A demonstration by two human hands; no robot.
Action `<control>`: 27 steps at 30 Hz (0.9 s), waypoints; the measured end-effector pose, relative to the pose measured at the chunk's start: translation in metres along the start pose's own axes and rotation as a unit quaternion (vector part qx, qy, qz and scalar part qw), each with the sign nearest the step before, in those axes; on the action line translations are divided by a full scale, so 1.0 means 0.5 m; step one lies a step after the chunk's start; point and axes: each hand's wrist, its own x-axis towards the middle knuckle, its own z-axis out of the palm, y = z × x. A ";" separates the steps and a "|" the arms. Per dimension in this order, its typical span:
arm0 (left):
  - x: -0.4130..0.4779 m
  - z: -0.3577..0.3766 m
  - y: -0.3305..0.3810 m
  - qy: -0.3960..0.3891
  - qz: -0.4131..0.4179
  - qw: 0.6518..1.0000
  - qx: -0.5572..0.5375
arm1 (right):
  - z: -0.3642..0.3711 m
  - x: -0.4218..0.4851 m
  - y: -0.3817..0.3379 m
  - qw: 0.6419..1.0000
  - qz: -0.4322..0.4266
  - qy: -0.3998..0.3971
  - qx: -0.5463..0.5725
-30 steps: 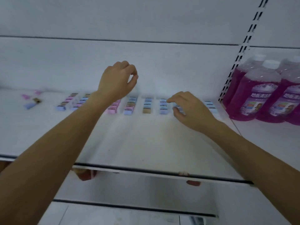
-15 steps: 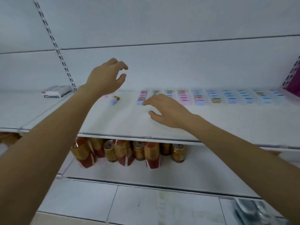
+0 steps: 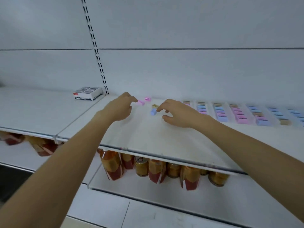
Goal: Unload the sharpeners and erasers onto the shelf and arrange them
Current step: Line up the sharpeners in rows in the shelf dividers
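On the white shelf (image 3: 148,135), both bare hands had moved to the left end of the display, away from the neat rows they had hovered over a second before. The view had swung left with them, so the purple bottles seen earlier were out of sight and a small white box (image 3: 88,95) now showed on the neighbouring shelf section.

The left hand (image 3: 119,106) reached forward with fingers loosely curled, its fingertips touching or just beside a pink sharpener (image 3: 141,102); it gripped nothing yet. A second pink piece (image 3: 147,98) lay just behind. The right hand (image 3: 176,112) was spread and empty, its fingertips just beside a blue sharpener (image 3: 153,111), which lay next to a small gold-coloured piece (image 3: 155,105). Blur made it hard to tell whether any finger actually pressed on these items.

To the right, rows of erasers (image 3: 238,112) in blue, pink and gold sat lined up front to back near the back of the shelf, running out of frame. Below, cans and cartons (image 3: 148,167) stood on the lower shelf.

Judging by this, the lined-up stock looked settled, and attention had turned to the few loose pieces at the left. The likely step in hand was gathering those strays and setting them in order, which would call for small, careful pinches.
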 end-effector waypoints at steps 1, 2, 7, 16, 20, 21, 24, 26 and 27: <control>0.013 0.005 -0.007 -0.008 -0.001 1.000 -0.003 | 0.000 0.020 0.004 1.000 0.005 -0.007 0.004; 0.028 0.009 -0.013 -0.013 0.001 1.000 -0.007 | 0.001 0.040 0.009 1.000 0.011 -0.017 0.005; 0.087 0.024 -0.041 -0.004 0.051 0.998 -0.036 | 0.006 0.120 0.028 0.998 0.022 -0.062 -0.014; 0.158 0.054 -0.078 -0.029 0.160 0.985 -0.065 | 0.011 0.163 0.023 0.997 0.062 -0.046 0.015; 0.171 0.063 -0.085 -0.011 0.193 0.969 -0.153 | 0.029 0.163 0.012 0.990 0.118 0.030 0.070; 0.170 0.065 -0.083 -0.010 0.188 0.959 -0.213 | 0.034 0.163 0.008 0.985 0.137 0.064 0.088; 0.159 0.062 -0.084 -0.064 0.131 0.864 -0.482 | 0.048 0.164 -0.006 0.960 0.174 0.163 0.149; 0.153 0.052 -0.085 -0.097 0.103 0.780 -0.610 | 0.058 0.156 -0.019 0.939 0.180 0.212 0.201; 0.150 0.045 -0.084 -0.105 0.092 0.751 -0.645 | 0.064 0.149 -0.027 0.928 0.179 0.234 0.228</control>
